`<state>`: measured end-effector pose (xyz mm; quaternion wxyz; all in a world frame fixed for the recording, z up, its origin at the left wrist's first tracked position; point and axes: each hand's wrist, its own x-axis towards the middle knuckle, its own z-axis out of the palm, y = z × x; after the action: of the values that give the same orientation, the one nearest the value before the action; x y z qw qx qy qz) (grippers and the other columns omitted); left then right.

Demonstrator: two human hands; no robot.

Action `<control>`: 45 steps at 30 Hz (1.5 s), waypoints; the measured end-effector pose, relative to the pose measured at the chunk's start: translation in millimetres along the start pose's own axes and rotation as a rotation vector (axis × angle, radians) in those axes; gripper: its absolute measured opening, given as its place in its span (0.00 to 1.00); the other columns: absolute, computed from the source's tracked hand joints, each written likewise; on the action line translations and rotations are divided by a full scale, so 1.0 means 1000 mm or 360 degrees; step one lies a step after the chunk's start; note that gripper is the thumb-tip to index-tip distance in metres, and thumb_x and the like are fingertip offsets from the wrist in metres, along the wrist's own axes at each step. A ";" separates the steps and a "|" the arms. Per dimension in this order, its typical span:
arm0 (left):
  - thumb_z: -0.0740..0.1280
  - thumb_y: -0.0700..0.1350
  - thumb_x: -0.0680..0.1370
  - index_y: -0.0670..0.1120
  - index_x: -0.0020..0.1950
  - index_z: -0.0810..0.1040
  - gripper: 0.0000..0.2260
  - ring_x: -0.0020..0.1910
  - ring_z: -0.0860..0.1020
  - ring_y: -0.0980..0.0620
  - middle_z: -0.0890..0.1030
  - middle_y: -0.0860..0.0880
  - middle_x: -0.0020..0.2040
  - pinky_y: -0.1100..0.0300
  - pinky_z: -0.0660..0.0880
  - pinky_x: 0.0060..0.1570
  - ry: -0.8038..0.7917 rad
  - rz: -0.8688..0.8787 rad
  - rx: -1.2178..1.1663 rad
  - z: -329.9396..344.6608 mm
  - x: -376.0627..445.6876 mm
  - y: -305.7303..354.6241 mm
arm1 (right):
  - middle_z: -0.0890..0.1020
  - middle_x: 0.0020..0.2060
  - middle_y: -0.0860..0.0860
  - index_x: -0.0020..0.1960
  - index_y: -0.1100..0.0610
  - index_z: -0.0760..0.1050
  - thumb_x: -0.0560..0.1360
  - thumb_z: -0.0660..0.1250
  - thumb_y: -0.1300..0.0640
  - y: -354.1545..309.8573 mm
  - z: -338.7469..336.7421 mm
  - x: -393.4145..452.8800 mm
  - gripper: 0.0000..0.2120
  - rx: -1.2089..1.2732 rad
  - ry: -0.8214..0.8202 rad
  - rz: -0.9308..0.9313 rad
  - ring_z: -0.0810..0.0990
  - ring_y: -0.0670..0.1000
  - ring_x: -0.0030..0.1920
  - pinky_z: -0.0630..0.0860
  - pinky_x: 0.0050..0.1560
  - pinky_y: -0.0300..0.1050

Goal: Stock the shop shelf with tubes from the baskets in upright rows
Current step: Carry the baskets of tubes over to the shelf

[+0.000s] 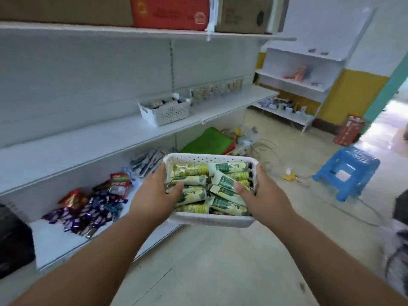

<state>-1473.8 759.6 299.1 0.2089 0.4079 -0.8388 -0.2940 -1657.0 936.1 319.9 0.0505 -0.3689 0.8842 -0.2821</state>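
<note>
Middle shelf (pixel 92 146) lies bare left of the second basket (pixel 165 112) — tube row (pixel 217 88) crowds its right

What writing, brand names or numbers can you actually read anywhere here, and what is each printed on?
No text can be read clearly.
Tubes in the basket: green label panels with print, too blurred.
Red carton on the top shelf: pale print and a round emblem, illegible.
Brown carton beside it: faint marks, illegible.
Red sign by the doorway: white lettering, too small.
Snack packets on the bottom shelf: blurred.
</note>
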 end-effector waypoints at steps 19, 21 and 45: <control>0.59 0.63 0.77 0.53 0.77 0.54 0.33 0.56 0.76 0.46 0.72 0.45 0.64 0.49 0.76 0.54 0.0704 -0.0825 0.0280 -0.132 0.207 -0.160 | 0.62 0.76 0.53 0.79 0.47 0.42 0.73 0.56 0.28 -0.242 0.181 0.316 0.45 0.0076 -0.0704 -0.0786 0.67 0.57 0.72 0.69 0.66 0.54; 0.59 0.63 0.76 0.54 0.77 0.54 0.32 0.56 0.76 0.45 0.73 0.45 0.63 0.48 0.76 0.53 0.0725 -0.0837 0.0303 -0.146 0.232 -0.171 | 0.61 0.77 0.53 0.79 0.46 0.41 0.72 0.56 0.27 -0.264 0.192 0.342 0.45 0.0093 -0.0742 -0.0784 0.66 0.57 0.72 0.67 0.67 0.55; 0.60 0.61 0.76 0.50 0.75 0.58 0.30 0.54 0.75 0.39 0.73 0.40 0.58 0.50 0.74 0.50 0.0461 -0.1160 0.0373 -0.158 0.367 -0.272 | 0.65 0.73 0.60 0.79 0.51 0.41 0.72 0.51 0.25 -0.336 0.322 0.480 0.47 -0.0403 -0.1015 -0.0946 0.70 0.61 0.69 0.72 0.63 0.55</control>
<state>-1441.1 277.8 276.1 0.1592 0.7366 -0.6291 -0.1906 -1698.8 270.0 288.0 0.1916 -0.6784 0.7078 -0.0462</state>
